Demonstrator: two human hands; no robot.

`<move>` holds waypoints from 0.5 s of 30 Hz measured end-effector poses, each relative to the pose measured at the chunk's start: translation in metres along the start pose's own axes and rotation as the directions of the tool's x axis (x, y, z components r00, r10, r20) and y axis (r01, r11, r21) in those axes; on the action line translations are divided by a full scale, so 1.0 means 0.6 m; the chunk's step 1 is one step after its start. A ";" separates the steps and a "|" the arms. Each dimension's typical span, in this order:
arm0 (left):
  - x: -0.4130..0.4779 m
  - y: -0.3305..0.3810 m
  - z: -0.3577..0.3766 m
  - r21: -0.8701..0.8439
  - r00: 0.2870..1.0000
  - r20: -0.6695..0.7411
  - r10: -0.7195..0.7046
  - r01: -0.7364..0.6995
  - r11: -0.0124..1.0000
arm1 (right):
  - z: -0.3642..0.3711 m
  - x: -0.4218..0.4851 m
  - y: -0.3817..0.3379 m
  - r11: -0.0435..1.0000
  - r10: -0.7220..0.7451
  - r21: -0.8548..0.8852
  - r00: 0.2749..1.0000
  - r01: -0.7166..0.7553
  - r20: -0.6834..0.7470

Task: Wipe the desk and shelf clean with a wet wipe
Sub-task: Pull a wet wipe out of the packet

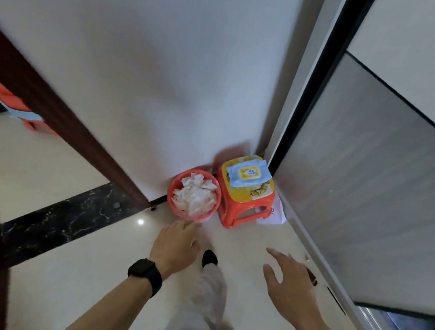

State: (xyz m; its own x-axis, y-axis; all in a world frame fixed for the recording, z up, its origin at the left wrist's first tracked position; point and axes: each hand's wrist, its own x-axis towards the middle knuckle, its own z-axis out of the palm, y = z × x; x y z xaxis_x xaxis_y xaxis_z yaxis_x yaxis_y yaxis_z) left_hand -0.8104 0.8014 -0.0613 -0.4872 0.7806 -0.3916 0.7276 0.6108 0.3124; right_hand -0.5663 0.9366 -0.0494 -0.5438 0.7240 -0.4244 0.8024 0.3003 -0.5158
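I see a wet wipe pack lying on a red stool in the corner, just beside a red bin full of crumpled wipes. My left hand and right hand hang empty, fingers spread, over the floor.

A soft blue-and-yellow pack of wet wipes lies on top of a small red plastic stool in the corner by the wall. Just left of the stool sits a round red plastic bin with crumpled white wipes in it. A white paper sheet lies right of the stool.
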 end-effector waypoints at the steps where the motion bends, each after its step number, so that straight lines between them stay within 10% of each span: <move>1: 0.035 -0.002 -0.001 -0.004 1.000 0.016 -0.007 0.007 1.000 | -0.005 0.036 -0.001 1.000 0.006 -0.002 1.000 -0.006 0.015; 15: 0.507 0.018 0.044 0.003 0.961 0.275 0.003 -0.004 1.000 | -0.025 0.450 0.028 0.972 0.228 -0.110 0.954 -0.210 0.194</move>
State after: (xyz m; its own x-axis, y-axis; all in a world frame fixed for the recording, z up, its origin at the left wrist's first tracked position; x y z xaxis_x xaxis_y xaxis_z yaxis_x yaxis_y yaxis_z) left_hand -0.9381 1.0418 -0.2002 -0.3334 0.7160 -0.6134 0.7310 0.6072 0.3115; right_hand -0.6957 1.1463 -0.1617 -0.3839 0.6388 -0.6668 0.9206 0.2084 -0.3303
